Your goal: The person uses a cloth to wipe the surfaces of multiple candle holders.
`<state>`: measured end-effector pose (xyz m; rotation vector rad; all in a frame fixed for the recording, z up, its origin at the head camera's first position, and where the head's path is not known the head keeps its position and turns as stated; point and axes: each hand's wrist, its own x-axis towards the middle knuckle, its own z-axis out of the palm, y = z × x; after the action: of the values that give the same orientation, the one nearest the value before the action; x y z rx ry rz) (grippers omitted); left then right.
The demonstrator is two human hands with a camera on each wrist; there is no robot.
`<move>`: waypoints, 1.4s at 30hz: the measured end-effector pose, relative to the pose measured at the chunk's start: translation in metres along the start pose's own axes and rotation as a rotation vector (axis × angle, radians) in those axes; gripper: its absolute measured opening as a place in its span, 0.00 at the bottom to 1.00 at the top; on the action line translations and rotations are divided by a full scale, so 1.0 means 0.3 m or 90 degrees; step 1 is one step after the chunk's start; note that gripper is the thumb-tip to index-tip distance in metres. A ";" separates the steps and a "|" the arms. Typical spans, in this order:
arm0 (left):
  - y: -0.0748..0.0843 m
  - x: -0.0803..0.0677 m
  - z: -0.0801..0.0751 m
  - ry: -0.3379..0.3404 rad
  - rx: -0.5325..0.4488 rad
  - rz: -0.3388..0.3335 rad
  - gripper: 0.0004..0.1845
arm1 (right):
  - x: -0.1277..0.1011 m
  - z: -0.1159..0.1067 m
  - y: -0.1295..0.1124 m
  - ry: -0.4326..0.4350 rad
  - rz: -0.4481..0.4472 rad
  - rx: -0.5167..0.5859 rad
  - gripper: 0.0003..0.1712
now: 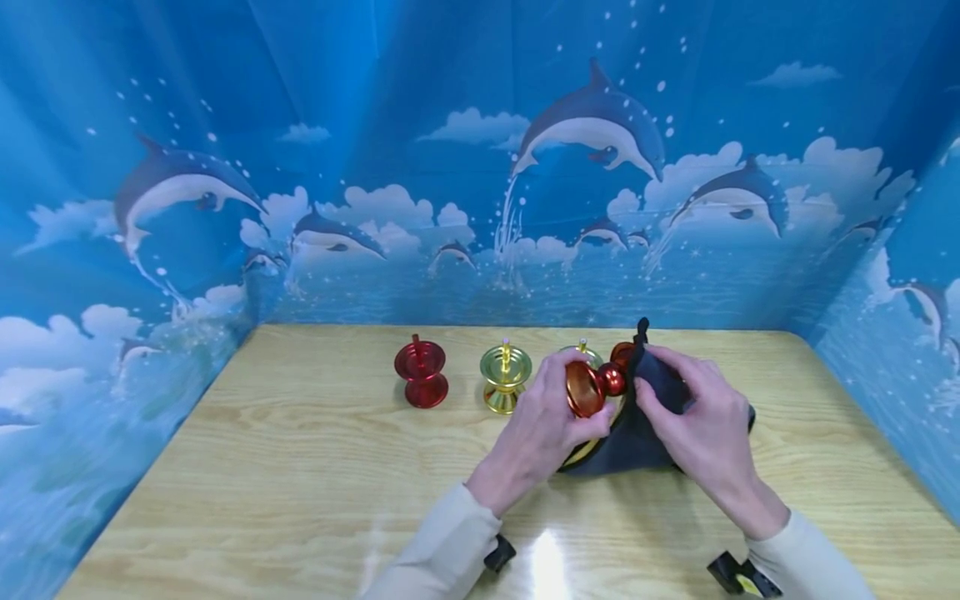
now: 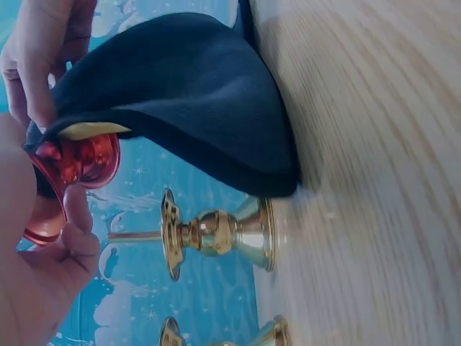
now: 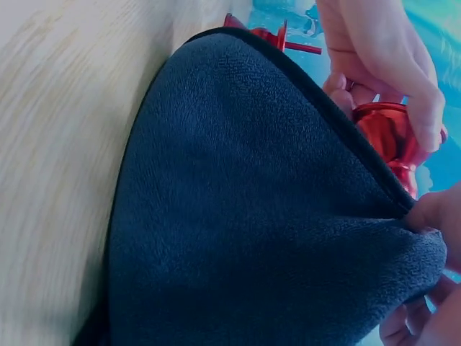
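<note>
My left hand (image 1: pixel 557 415) grips a shiny red metal holder (image 1: pixel 592 385), tipped on its side just above the table. My right hand (image 1: pixel 678 392) pinches a dark navy cloth (image 1: pixel 637 433) and holds it against the holder's far end. The cloth drapes down to the tabletop and shows a yellow underside. In the left wrist view the red holder (image 2: pixel 72 169) pokes under the cloth (image 2: pixel 187 94). In the right wrist view the cloth (image 3: pixel 252 216) fills the frame, with the red holder (image 3: pixel 392 137) held in the left hand (image 3: pixel 374 50) beyond it.
On the wooden table (image 1: pixel 300 483) stand a red holder (image 1: pixel 422 377) and a gold holder (image 1: pixel 506 379), both upright with a pin on top. A second gold holder (image 1: pixel 582 350) peeks from behind my left hand. Blue dolphin-print walls (image 1: pixel 480 167) enclose three sides.
</note>
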<state>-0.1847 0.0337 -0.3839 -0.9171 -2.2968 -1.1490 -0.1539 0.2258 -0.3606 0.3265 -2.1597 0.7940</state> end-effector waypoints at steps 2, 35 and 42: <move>0.004 0.002 0.001 0.008 -0.045 -0.037 0.32 | -0.005 0.004 0.001 0.001 -0.020 -0.005 0.27; 0.069 0.040 -0.027 0.010 -0.415 -0.362 0.25 | -0.034 0.035 0.046 0.076 -0.209 -0.031 0.26; 0.018 0.029 -0.069 -0.082 -0.133 -0.140 0.27 | -0.004 -0.016 0.054 0.066 -0.235 0.018 0.28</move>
<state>-0.1855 0.0224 -0.3637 -0.8499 -2.4644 -1.4845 -0.1578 0.2413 -0.3664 0.6623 -1.9155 0.6164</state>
